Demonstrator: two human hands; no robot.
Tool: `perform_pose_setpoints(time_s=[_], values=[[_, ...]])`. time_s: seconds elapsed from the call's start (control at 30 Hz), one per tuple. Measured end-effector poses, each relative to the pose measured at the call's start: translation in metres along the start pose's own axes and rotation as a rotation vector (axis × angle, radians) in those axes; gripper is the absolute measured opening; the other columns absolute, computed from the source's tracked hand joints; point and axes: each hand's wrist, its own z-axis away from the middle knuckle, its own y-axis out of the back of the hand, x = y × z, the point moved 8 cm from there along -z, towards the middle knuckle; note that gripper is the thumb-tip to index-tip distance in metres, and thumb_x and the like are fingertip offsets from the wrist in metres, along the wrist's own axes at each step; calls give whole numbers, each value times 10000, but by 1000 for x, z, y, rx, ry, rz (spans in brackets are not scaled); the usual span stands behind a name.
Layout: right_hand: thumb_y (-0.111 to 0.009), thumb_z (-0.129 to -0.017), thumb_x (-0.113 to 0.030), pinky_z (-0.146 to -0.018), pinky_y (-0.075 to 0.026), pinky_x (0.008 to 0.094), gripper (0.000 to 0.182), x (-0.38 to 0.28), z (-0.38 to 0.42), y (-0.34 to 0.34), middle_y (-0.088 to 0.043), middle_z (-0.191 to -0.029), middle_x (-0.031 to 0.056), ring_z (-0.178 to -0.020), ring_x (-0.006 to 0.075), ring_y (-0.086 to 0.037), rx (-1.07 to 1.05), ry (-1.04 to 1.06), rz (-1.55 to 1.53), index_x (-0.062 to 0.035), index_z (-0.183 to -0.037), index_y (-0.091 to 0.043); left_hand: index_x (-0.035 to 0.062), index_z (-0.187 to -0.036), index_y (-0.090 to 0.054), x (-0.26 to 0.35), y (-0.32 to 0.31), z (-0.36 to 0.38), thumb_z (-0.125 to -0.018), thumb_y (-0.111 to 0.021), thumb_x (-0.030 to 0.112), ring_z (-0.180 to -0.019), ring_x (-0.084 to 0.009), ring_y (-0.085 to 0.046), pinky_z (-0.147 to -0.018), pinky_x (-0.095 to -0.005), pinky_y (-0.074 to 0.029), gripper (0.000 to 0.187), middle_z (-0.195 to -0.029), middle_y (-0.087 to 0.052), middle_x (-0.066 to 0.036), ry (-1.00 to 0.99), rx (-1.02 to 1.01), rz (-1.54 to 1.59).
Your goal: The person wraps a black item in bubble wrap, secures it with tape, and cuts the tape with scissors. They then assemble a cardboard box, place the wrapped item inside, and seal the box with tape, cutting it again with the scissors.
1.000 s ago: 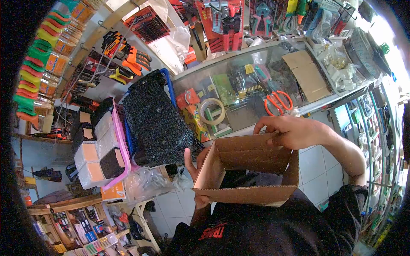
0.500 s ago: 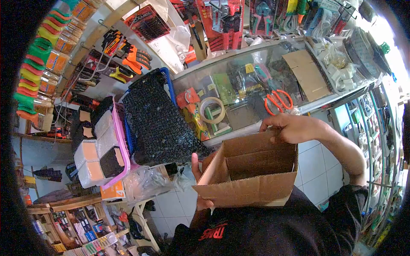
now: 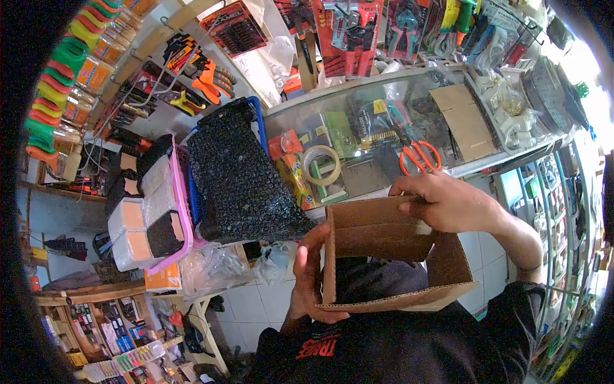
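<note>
Both of my hands hold a brown cardboard box (image 3: 371,224) in front of my dark shirt. Its flaps stand up, and the shirt shows through the gap at its bottom. My left hand (image 3: 312,272) grips the left end, fingers outside and thumb at the lower corner. At the far right edge, my right hand (image 3: 441,201) pinches the wall between thumb and fingers. Just beyond the right hand, orange-handled scissors (image 3: 433,153) lie on the glass counter (image 3: 364,180). A roll of tan tape (image 3: 306,168) rests on the counter left of them.
Black bubble wrap (image 3: 243,173) drapes over a blue basket (image 3: 257,121) at left. Beside it stands a pink basket (image 3: 184,211) with wrapped boxes. A flat cardboard piece (image 3: 464,121) lies on the counter. Packaged tools (image 3: 348,38) hang above the far edge.
The box has tilted and shifted slightly right, so its open bottom now shows. My left hand has turned and moved up along its left end. My right hand still holds the far edge.
</note>
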Motion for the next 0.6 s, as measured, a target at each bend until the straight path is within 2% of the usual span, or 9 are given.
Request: perform_pose_setpoints(time_s=[0.13, 0.23, 0.33, 0.43, 0.47, 0.5, 0.53, 0.57, 0.6], values=[[-620, -926, -107, -758, -537, 518, 257, -20, 3, 5, -686, -866, 265, -865, 455, -684, 50, 40, 76, -43, -1175, -619, -22, -1255, -594, 14, -12, 1, -1010, -323, 657, -1342, -367, -489, -1128, -505, -401, 771, -1376, -559, -228, -245, -113, -306], [-645, -949, -95, -723, -498, 460, 192, -18, 1, 3, -684, -874, 170, -859, 381, -683, 59, 29, 50, -30, -1121, -593, 10, -1222, -591, 15, -12, 0, -1007, -306, 639, -1319, -383, -493, -1110, -515, -413, 724, -1352, -564, -235, -289, -121, -302], [-628, -962, -87, -752, -509, 424, 175, -32, 1, 8, -699, -969, 145, -905, 293, -704, 95, 60, -139, -21, -1121, -591, 41, -1190, -587, 20, -10, 2, -1005, -289, 621, -1295, -398, -497, -1092, -525, -425, 678, -1327, -569, -241, -344, -106, -310], [-632, -955, -142, -904, -542, 400, 385, -24, 9, 17, -647, -1252, 140, -1110, 264, -667, 195, 167, -328, -58, -1317, -532, 73, -1157, -584, 24, -4, 10, -1002, -271, 603, -1271, -413, -501, -1074, -535, -437, 634, -1302, -575, -248, -448, -67, -333], [-668, -927, -201, -925, -527, 393, 477, -16, 15, 17, -602, -1320, 151, -1161, 282, -639, 219, 156, -595, -54, -1347, -498, 83, -1146, -583, 25, -2, 14, -1001, -266, 597, -1264, -419, -503, -1068, -538, -441, 621, -1294, -576, -250, -489, -60, -363], [-704, -899, -259, -946, -512, 385, 575, -8, 21, 14, -557, -1387, 163, -1213, 299, -611, 243, 149, -860, -50, -1377, -464, 217, -1352, -424, 25, 1, 24, -971, -349, 671, -1287, -445, -473, -1076, -567, -432, 598, -1255, -607, -248, -536, -42, -435], [-740, -871, -318, -967, -497, 377, 677, 1, 25, 10, -512, -1455, 175, -1264, 316, -584, 262, 146, -1125, -46, -1407, -430, 265, -1412, -381, 26, 2, 29, -965, -369, 693, -1284, -452, -467, -1059, -570, -452, 619, -1233, -630, -224, -597, -25, -500], [-765, -793, -454, -1067, -448, 424, 935, 16, 27, -1, -458, -1508, 194, -1359, 336, -506, 289, 106, -1061, -80, -1513, -301, 313, -1472, -337, 26, 3, 34, -959, -389, 714, -1280, -458, -460, -1041, -573, -472, 653, -1210, -652, -200, -658, -4, -566], [-761, -784, -500, -1151, -352, 461, 992, 27, 28, -16, -402, -1551, 199, -1419, 338, -434, 310, 103, -1012, -67, -1539, -284, 362, -1532, -293, 27, 5, 39, -953, -408, 736, -1277, -464, -453, -1024, -576, -493, 699, -1187, -675, -176, -719, 22, -630]])
